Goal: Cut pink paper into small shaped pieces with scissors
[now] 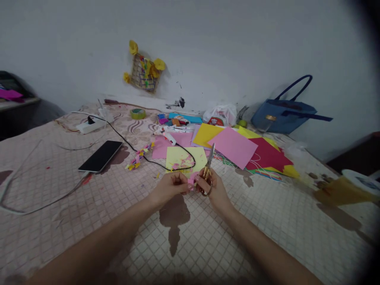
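Between the fingertips of both hands is a small pink paper piece [190, 182]. My left hand [173, 184] pinches it from the left, fingers closed. My right hand [216, 188] grips gold-handled scissors [209, 162], blades pointing up and away, while its fingertips touch the paper's right side. Just beyond the hands lies a pale yellow sheet [175, 154] with pink paper scraps [187, 161] on it. A black cord loops over that sheet from a white glue gun [170, 137]. Left of it rests a strip of pink, yellow and purple paper bits [139, 157].
A phone [101, 157] on a charging cable lies to the left, near a white power strip [90, 126]. Coloured paper sheets [234, 146] overlap at the right. Farther back are green tape [137, 113], a plastic bag [221, 113] and a blue handbag [285, 114].
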A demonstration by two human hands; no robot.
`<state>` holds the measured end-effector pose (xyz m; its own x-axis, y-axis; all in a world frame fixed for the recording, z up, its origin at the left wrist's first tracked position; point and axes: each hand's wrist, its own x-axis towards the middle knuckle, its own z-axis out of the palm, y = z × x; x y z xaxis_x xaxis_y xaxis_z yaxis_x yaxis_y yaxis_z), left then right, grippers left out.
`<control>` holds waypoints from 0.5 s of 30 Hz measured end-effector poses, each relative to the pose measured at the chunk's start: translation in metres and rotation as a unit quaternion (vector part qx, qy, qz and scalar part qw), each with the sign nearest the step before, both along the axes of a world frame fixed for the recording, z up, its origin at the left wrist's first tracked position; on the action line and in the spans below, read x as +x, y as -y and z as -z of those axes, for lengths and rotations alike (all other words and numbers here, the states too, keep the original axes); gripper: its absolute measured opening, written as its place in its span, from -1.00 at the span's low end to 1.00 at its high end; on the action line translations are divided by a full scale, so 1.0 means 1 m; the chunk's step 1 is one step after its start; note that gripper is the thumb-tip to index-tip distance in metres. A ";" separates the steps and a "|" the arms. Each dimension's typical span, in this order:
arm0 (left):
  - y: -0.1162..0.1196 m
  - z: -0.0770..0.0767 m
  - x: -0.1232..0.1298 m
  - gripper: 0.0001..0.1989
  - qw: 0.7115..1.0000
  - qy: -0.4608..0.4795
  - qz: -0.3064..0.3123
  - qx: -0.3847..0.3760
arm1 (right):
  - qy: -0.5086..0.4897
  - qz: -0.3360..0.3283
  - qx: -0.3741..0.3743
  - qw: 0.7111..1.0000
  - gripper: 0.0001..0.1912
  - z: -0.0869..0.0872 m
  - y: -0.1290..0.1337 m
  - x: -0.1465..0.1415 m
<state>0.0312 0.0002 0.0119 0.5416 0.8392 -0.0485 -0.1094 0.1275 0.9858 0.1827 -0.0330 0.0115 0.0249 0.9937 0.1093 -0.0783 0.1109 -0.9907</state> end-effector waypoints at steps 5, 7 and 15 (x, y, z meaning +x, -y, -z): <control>0.000 0.000 0.001 -0.77 1.000 0.010 0.014 -0.015 | -0.017 0.006 -0.002 1.000 -0.80 0.004 -0.001 -0.001; 0.001 0.000 0.001 -0.75 1.000 0.015 0.012 -0.019 | -0.021 0.004 -0.001 1.000 -0.80 0.004 -0.002 -0.001; -0.002 0.006 0.002 -0.71 1.000 0.016 0.013 -0.008 | -0.024 0.011 -0.008 1.000 -0.80 0.001 0.000 -0.002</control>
